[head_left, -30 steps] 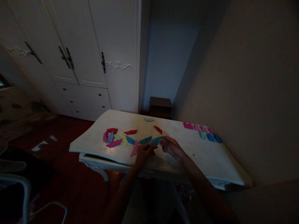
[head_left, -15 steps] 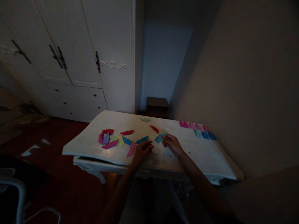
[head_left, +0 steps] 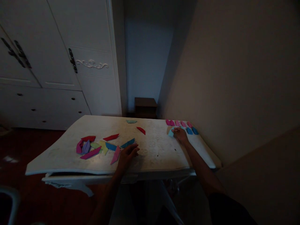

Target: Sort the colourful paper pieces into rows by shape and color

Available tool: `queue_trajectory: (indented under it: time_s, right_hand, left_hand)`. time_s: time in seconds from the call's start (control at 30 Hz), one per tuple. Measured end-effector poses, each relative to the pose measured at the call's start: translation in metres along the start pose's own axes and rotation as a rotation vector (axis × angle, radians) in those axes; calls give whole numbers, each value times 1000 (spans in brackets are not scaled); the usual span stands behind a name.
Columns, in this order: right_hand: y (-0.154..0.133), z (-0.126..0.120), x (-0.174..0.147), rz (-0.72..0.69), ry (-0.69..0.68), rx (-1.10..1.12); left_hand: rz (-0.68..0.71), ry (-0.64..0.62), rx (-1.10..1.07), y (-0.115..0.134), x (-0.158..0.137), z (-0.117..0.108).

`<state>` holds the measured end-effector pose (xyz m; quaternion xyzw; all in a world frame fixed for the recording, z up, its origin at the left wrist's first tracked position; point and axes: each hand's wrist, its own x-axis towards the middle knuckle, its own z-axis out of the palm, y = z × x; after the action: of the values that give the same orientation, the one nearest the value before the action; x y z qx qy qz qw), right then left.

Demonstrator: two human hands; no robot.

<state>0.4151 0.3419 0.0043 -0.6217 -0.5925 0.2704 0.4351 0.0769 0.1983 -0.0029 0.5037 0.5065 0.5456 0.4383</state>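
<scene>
Pale paper (head_left: 171,133) pinched in my right hand (head_left: 180,135)
I have the left hand (head_left: 127,153) (fingers loosely parted) near a blue paper (head_left: 127,143).

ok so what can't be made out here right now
All in the head view:
Light blue folded paper: partly covered by the right hand holding it.
Brown cabinet: lower part hidden behind the white table.
White wardrobe: cut off by the top and left edges.
Dark specks on the tabletop: too small to identify.
</scene>
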Motion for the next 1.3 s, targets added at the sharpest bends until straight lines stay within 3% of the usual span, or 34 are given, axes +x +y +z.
queue_trajectory:
  time_s: [0.13,0.33,0.53,0.7,0.83,1.3]
  right_hand:
    - [10,-13,11,57,74,-273]
    - [-6,-21,-3,37,180,-529]
    - [-12,-9,-35,-52,-92,-929]
    - [-8,-4,-37,12,-156,-980]
    - [-5,-8,-30,-32,-188,-999]
    - [8,-13,-20,-76,-116,-1036]
  left_hand:
    - [-3,12,24,-2,1,-1]
    - [11,44,75,1,-1,-1]
    - [39,60,85,0,1,-3]
    - [45,62,87,0,1,-3]
    - [56,81,83,-3,1,-3]
    - [46,110,53,-8,3,-2]
